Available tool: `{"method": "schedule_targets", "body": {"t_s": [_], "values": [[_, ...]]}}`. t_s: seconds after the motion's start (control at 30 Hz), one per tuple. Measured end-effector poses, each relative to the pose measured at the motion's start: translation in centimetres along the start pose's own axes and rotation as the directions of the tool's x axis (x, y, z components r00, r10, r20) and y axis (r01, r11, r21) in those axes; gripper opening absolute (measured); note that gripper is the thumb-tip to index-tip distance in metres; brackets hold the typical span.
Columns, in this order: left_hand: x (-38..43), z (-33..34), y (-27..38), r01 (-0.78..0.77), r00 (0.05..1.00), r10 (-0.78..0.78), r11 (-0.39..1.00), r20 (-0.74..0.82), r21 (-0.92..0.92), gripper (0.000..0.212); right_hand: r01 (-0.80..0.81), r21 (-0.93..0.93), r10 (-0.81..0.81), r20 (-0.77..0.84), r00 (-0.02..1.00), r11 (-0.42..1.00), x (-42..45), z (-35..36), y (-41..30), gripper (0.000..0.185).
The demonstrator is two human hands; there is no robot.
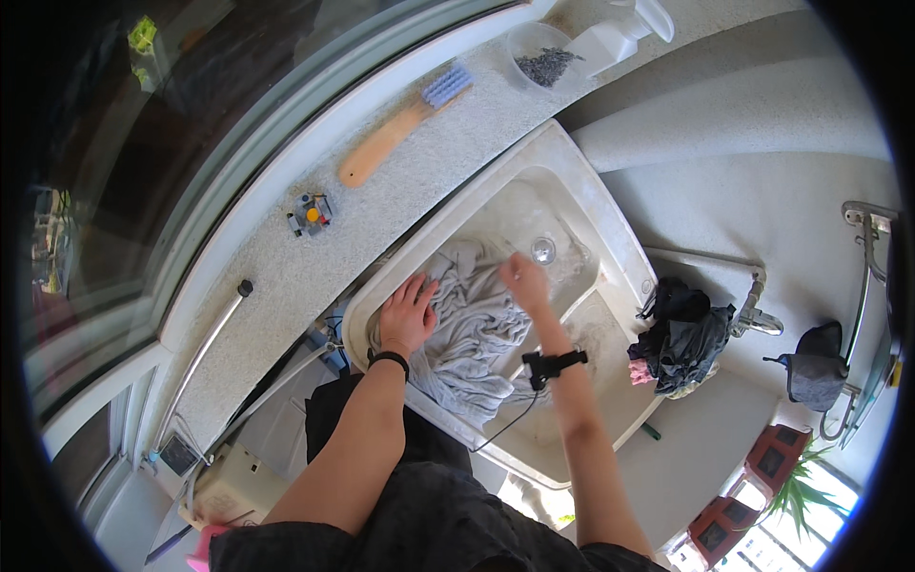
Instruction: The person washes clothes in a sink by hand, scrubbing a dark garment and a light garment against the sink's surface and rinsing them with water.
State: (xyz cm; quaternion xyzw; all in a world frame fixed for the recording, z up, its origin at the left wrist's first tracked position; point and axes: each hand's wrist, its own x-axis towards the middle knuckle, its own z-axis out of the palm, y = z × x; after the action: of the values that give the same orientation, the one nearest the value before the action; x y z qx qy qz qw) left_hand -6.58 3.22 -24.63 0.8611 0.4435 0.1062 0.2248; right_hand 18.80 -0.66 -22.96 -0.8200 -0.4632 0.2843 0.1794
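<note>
A wet light grey cloth [472,329] lies bunched in the left basin of a worn white laundry sink [607,207], partly over the basin's edge. My left hand [407,318] rests on the cloth's left side, fingers spread, near the sink's rim. My right hand [525,279] is curled and slightly blurred at the cloth's upper right edge, just below the metal drain [543,250]; whether it grips fabric is hard to tell. A black band with a small device [554,366] and a thin cable is on my right wrist.
On the ledge beyond the sink are a wooden scrub brush [389,139], a small toy-like block object [312,213], a clear bowl of dark bits [547,64] and a white spray bottle [618,36]. Dark clothes [683,336] are heaped by the wall tap [761,322].
</note>
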Motion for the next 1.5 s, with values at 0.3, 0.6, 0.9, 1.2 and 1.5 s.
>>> {"method": "schedule_targets", "body": {"t_s": [0.3, 0.6, 0.9, 1.2, 1.5], "values": [[0.8, -0.1, 1.2, -0.048, 0.998, 0.049, 0.998, 0.031, -0.039, 0.047, -0.087, -0.184, 0.011, -0.377, 0.926, 0.979, 7.5, 3.6, 6.5, 0.056], [0.8, -0.5, 0.9, -0.030, 0.998, 0.031, 0.999, 0.049, -0.026, 0.058, 0.095, -0.154, -0.130, -0.235, 0.963, 0.984, -10.8, 7.0, -4.9, 0.049], [1.0, -0.3, 1.2, -0.026, 0.987, 0.022, 0.999, 0.160, 0.022, 0.060, 0.103, -0.185, -0.136, -0.177, 0.975, 0.977, -9.4, 8.9, -1.9, 0.034], [0.6, -0.1, 0.7, -0.044, 0.989, 0.040, 0.999, 0.140, 0.028, 0.059, 0.112, -0.041, -0.119, -0.244, 0.962, 0.993, -5.7, 8.8, -1.8, 0.029], [0.2, 0.1, 0.6, -0.104, 0.980, 0.087, 0.991, 0.178, 0.089, 0.057, -0.110, -0.050, 0.069, -0.515, 0.854, 0.993, 4.8, 1.7, 3.1, 0.033]]}}
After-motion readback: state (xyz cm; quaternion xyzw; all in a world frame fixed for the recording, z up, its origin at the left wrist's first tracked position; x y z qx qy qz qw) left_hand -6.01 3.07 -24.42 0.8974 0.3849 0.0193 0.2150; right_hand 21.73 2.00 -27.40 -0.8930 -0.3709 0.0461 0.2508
